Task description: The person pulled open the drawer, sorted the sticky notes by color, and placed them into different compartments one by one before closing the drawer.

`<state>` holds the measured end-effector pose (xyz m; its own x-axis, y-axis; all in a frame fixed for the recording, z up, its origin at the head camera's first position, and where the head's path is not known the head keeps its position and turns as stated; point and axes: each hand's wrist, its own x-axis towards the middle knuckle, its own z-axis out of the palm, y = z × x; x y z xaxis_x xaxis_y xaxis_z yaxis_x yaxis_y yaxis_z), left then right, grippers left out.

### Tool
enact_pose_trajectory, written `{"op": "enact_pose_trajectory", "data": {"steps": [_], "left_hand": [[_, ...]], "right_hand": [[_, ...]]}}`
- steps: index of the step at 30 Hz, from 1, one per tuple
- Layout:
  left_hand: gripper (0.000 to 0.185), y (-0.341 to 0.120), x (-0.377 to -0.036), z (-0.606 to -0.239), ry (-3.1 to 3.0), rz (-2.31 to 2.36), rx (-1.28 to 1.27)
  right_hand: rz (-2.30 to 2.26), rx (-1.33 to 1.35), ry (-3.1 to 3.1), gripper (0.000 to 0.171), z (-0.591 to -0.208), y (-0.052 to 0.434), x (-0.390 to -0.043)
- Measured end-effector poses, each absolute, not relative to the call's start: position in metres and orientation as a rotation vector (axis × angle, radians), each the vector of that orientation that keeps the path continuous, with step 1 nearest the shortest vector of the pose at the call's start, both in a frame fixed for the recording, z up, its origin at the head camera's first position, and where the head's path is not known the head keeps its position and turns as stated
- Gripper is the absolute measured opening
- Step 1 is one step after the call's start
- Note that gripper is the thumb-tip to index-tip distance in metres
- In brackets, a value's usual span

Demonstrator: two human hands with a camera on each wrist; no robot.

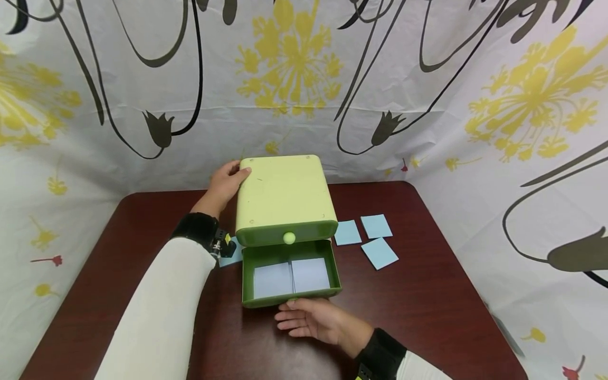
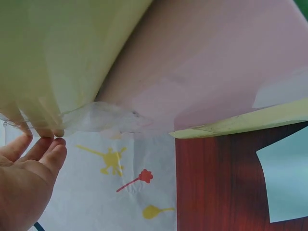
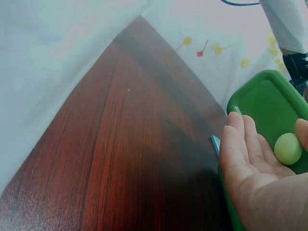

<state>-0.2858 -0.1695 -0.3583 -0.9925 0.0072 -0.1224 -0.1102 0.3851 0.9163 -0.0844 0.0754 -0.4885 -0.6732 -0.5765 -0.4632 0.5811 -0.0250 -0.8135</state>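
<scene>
A two-drawer storage box [image 1: 285, 190] with a pale yellow shell stands on the table. Its upper green drawer, fronted by a round light green knob [image 1: 288, 238], is closed. The lower green drawer [image 1: 244, 287] is pulled out and holds two stacks of whitish square paper [image 1: 310, 274] side by side. My left hand [image 1: 225, 184] grips the box's back left corner, thumb on top, fingertips at the back edge. Below the lower drawer's front is my right hand [image 1: 313, 319], palm up, fingers extended. In the right wrist view, a round knob [image 3: 288, 148] shows between its thumb and fingers.
Three light blue square notes [image 1: 379, 253] lie right of the box on the dark red wooden table [image 1: 427, 316]. Another blue note [image 1: 231, 256] lies on the left, partly under my left wrist. A patterned white cloth [image 1: 304, 132] hangs behind and along the sides.
</scene>
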Motion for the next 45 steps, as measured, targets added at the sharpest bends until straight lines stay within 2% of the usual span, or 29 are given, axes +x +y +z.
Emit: {"op": "enact_pose_trajectory", "data": {"steps": [11, 32, 45], "left_hand": [[0.066, -0.174, -0.287, -0.359, 2.536, 1.665, -0.1], [0.065, -0.173, -0.286, -0.361, 2.568, 1.649, -0.047], [0.064, -0.172, -0.287, -0.365, 2.556, 1.686, -0.064]], "right_hand": [[-1.911, 0.051, 1.4, 0.045, -0.478, 0.066, -0.089], [-2.002, 0.107, 1.482, 0.043, -0.472, 0.047, -0.14], [-2.004, 0.104, 1.557, 0.045, -0.469, 0.042, -0.158]]}}
